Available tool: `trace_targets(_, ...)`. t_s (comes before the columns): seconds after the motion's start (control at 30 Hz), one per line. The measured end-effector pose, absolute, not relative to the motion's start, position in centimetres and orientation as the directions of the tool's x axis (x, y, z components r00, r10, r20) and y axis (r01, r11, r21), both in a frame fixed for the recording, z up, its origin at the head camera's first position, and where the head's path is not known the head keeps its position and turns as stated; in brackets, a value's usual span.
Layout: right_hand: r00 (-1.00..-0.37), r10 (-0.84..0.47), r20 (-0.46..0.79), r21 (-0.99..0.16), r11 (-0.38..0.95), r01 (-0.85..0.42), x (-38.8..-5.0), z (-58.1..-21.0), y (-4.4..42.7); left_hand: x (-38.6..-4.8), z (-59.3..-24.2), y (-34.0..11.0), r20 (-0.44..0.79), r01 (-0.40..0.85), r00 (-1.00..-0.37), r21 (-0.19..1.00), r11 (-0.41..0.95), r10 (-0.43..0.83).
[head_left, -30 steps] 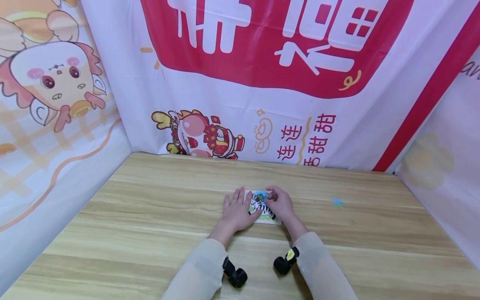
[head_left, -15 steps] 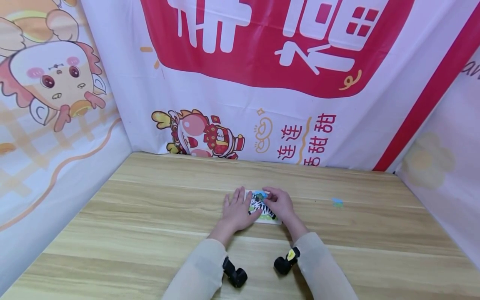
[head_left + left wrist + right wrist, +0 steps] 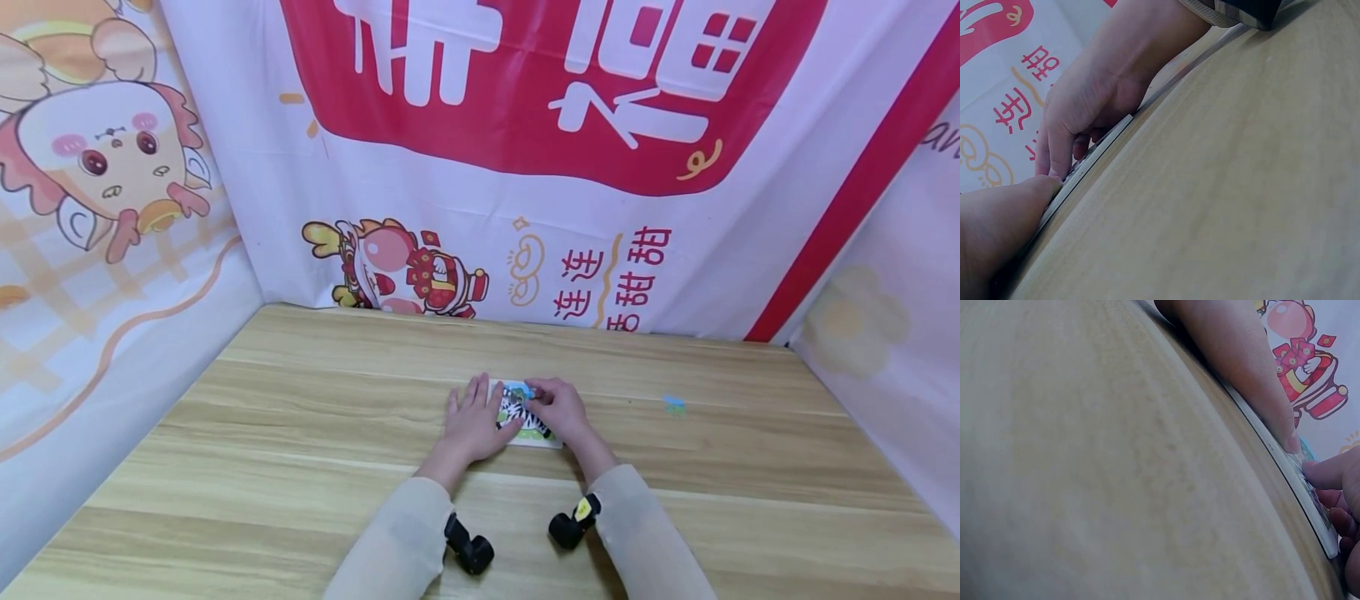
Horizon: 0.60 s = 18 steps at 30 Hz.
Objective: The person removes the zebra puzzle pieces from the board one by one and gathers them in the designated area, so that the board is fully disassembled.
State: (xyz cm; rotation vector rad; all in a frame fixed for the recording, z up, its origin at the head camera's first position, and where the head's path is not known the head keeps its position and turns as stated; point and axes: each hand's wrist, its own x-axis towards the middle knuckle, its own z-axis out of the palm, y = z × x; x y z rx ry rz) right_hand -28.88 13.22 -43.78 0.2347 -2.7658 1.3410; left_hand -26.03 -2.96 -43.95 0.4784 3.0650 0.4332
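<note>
A small zebra jigsaw puzzle (image 3: 519, 417) in a white-edged tray lies flat on the wooden table. My left hand (image 3: 472, 423) is spread over its left side, with the thumb across the lower part of the picture. At the upper right of the puzzle, my right hand (image 3: 561, 410) has thumb and index finger close together around a small blue puzzle piece (image 3: 534, 392), mostly hidden by the fingers. The right wrist view shows the right thumb (image 3: 1319, 472) low over the tray edge (image 3: 1285, 464), near the left thumb (image 3: 1272, 406). Another blue-and-green puzzle piece (image 3: 675, 405) lies apart on the right.
The wooden table (image 3: 300, 442) stretches out around the puzzle. A printed cloth (image 3: 420, 175) hangs behind its far edge, with more patterned cloth (image 3: 112, 250) on the left. A black wrist camera (image 3: 474, 553) sits at each sleeve cuff.
My right fingers have shifted slightly downward at the puzzle's upper right corner, and more of its blue top edge shows. My left hand and the loose piece stay where they were.
</note>
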Motion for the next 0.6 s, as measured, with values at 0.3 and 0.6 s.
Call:
trace_targets(0.3,-0.989,-0.103,0.105,-0.783,0.605,-0.146,-28.73,-43.61,13.08,-25.98,-43.81,-2.98,0.025,0.293,-0.954,0.266,0.918,0.297)
trace_targets(0.6,-0.987,-0.098,0.129,-0.808,0.566,-0.162,-28.75,-43.51,13.21,-26.13,-44.18,-2.89,0.038,0.295,-0.954,0.271,0.916,0.296)
